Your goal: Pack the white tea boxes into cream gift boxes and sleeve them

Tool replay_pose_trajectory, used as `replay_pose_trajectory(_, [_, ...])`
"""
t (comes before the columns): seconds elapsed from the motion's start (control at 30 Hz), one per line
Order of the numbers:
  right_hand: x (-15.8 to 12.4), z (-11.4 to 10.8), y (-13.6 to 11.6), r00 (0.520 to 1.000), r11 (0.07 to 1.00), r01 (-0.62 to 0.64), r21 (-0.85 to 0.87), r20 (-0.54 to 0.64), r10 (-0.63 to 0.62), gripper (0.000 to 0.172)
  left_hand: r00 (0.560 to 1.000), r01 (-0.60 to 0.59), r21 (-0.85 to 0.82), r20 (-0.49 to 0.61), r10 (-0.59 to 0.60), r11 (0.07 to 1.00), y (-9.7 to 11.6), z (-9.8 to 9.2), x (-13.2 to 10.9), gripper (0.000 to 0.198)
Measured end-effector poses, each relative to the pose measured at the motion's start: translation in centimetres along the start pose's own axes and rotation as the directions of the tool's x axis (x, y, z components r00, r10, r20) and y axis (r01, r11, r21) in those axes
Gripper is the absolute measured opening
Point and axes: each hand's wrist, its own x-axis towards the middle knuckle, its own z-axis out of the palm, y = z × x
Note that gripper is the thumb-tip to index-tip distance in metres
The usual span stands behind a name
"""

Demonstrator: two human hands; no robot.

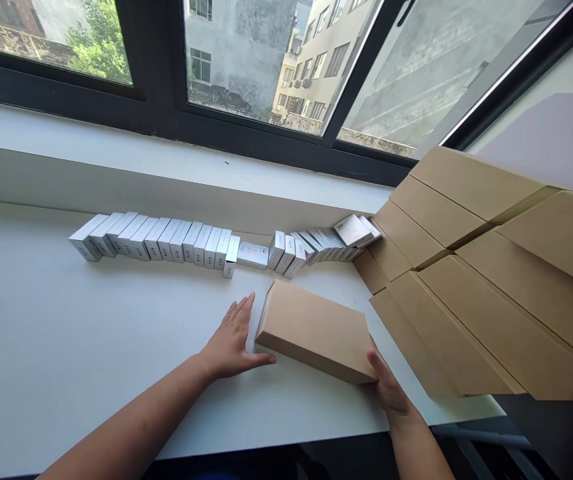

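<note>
A brown cardboard box is over the white table in front of me, its long side slanting down to the right. My right hand grips its right end, thumb on the near corner and the other fingers hidden behind it. Just off the box's left end is my left hand, fingers stretched out and thumb apart, with nothing in it. Beyond the hands, a row of small white boxes stands along the back of the table. One white box lies flat between that row and a second, leaning group.
Several more brown cardboard boxes are stacked at the right of the white table. A low wall and white sill run behind the table, under dark-framed windows. The table's front edge lies close to me.
</note>
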Motion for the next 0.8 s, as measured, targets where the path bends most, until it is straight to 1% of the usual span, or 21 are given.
replay_pose_trajectory(0.03, [-0.2, 0.4, -0.2, 0.995, 0.998, -0.051, 0.033, 0.091, 0.048, 0.068, 1.000, -0.012, -0.020, -0.013, 0.012, 1.000, 0.1, -0.2, -0.2, 0.122])
replay_pose_trajectory(0.07, [-0.3, 0.6, -0.5, 0.979, 0.993, -0.101, 0.054, 0.184, 0.090, 0.073, 0.999, -0.030, -0.042, -0.035, 0.028, 0.999, 0.2, -0.4, -0.5, 0.119])
replay_pose_trajectory(0.1, [-0.5, 0.9, -0.7, 0.963, 0.988, -0.134, 0.070, 0.245, 0.113, 0.079, 0.997, -0.050, -0.067, -0.059, 0.046, 0.997, 0.3, -0.6, -1.0, 0.115])
replay_pose_trajectory(0.17, [-0.8, 1.7, -1.2, 0.941, 0.981, -0.165, 0.107, 0.315, 0.124, 0.093, 0.991, -0.060, -0.109, -0.122, 0.047, 0.992, 0.5, -1.1, -2.3, 0.106])
replay_pose_trajectory(0.2, [-1.0, 2.3, -1.3, 0.931, 0.978, -0.171, 0.121, 0.344, 0.120, 0.101, 0.987, -0.037, -0.124, -0.161, 0.017, 0.992, 0.6, -1.4, -3.1, 0.098])
replay_pose_trajectory(0.27, [-1.3, 3.7, -1.7, 0.904, 0.975, -0.181, 0.127, 0.411, 0.114, 0.118, 0.960, 0.074, -0.153, -0.258, -0.112, 0.985, 0.5, -2.0, -4.9, 0.077])
replay_pose_trajectory(0.33, [-1.4, 5.3, -2.3, 0.864, 0.980, -0.181, 0.089, 0.490, 0.115, 0.130, 0.899, 0.205, -0.192, -0.351, -0.262, 0.960, 0.0, -2.6, -6.6, 0.054])
replay_pose_trajectory(0.37, [-1.4, 6.0, -2.7, 0.841, 0.983, -0.173, 0.065, 0.529, 0.113, 0.135, 0.863, 0.261, -0.216, -0.385, -0.328, 0.941, -0.3, -2.8, -7.3, 0.047])
replay_pose_trajectory(0.4, [-1.3, 6.7, -3.0, 0.817, 0.986, -0.161, 0.048, 0.567, 0.106, 0.141, 0.831, 0.304, -0.240, -0.406, -0.380, 0.922, -0.7, -3.0, -7.9, 0.044])
replay_pose_trajectory(0.43, [-1.1, 7.3, -3.4, 0.794, 0.988, -0.146, 0.044, 0.601, 0.090, 0.146, 0.811, 0.329, -0.264, -0.412, -0.414, 0.907, -1.0, -3.1, -8.4, 0.044])
replay_pose_trajectory(0.53, [-0.8, 8.6, -4.2, 0.747, 0.993, -0.088, 0.075, 0.665, 0.016, 0.156, 0.785, 0.329, -0.374, -0.403, -0.471, 0.867, -1.5, -3.4, -9.5, 0.046])
replay_pose_trajectory(0.6, [-1.0, 9.4, -4.4, 0.740, 0.996, -0.055, 0.068, 0.672, -0.005, 0.159, 0.752, 0.301, -0.498, -0.401, -0.524, 0.813, -1.2, -3.9, -9.9, 0.044])
replay_pose_trajectory(0.63, [-1.2, 9.8, -4.4, 0.751, 0.998, -0.042, 0.044, 0.660, 0.002, 0.158, 0.725, 0.290, -0.567, -0.395, -0.564, 0.771, -1.0, -4.3, -10.2, 0.042])
replay_pose_trajectory(0.7, [-1.7, 10.9, -4.4, 0.791, 1.000, -0.015, -0.015, 0.612, 0.021, 0.151, 0.676, 0.269, -0.692, -0.359, -0.643, 0.670, -0.1, -5.9, -10.6, 0.041])
replay_pose_trajectory(0.73, [-1.9, 11.5, -4.3, 0.812, 1.000, 0.003, -0.030, 0.584, 0.015, 0.145, 0.661, 0.245, -0.741, -0.344, -0.667, 0.625, 0.4, -7.0, -10.7, 0.048])
replay_pose_trajectory(0.77, [-2.1, 12.1, -4.3, 0.825, 0.999, 0.023, -0.026, 0.565, -0.004, 0.140, 0.661, 0.210, -0.781, -0.330, -0.674, 0.589, 0.9, -8.2, -10.8, 0.059])
replay_pose_trajectory(0.8, [-2.2, 12.8, -4.2, 0.824, 0.999, 0.044, -0.003, 0.566, -0.035, 0.134, 0.669, 0.150, -0.806, -0.344, -0.659, 0.573, 1.5, -9.6, -10.7, 0.069])
